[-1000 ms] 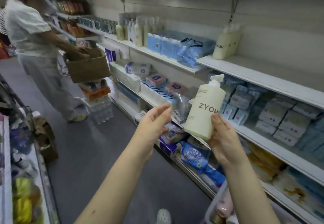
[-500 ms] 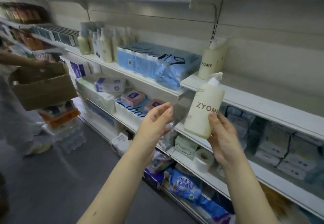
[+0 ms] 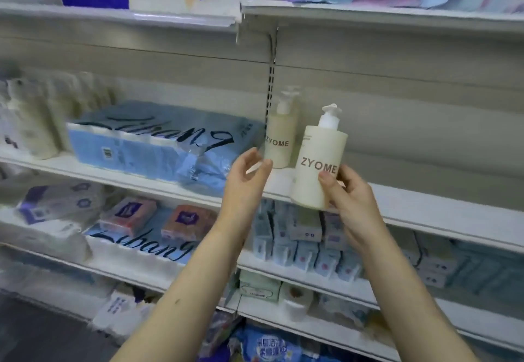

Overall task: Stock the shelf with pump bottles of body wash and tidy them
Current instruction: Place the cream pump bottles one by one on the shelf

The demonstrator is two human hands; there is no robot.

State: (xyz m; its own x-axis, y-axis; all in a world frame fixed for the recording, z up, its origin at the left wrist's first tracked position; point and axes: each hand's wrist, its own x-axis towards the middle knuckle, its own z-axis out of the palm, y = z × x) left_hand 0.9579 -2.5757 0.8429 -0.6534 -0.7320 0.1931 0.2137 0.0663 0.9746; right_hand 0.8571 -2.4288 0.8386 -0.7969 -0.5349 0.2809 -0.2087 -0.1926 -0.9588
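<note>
My right hand [image 3: 350,200] grips a cream pump bottle [image 3: 316,163] marked ZYOME by its lower part, holding it upright in front of the white shelf [image 3: 425,208]. A second cream ZYOME pump bottle [image 3: 280,140] stands on that shelf at its left end, just behind and left of the held one. My left hand [image 3: 246,180] hovers with relaxed fingers left of both bottles and holds nothing.
A blue multipack of tissue [image 3: 158,143] lies on the shelf to the left. More cream bottles [image 3: 31,123] stand far left, blurred. Small boxed packs [image 3: 306,237] fill the shelf below. The top shelf [image 3: 368,12] carries large paper packs overhead.
The view has swung right and closer to the shelf; the person with the box has left the frame. My right hand has carried the bottle up toward the shelf, beside the standing bottle.
</note>
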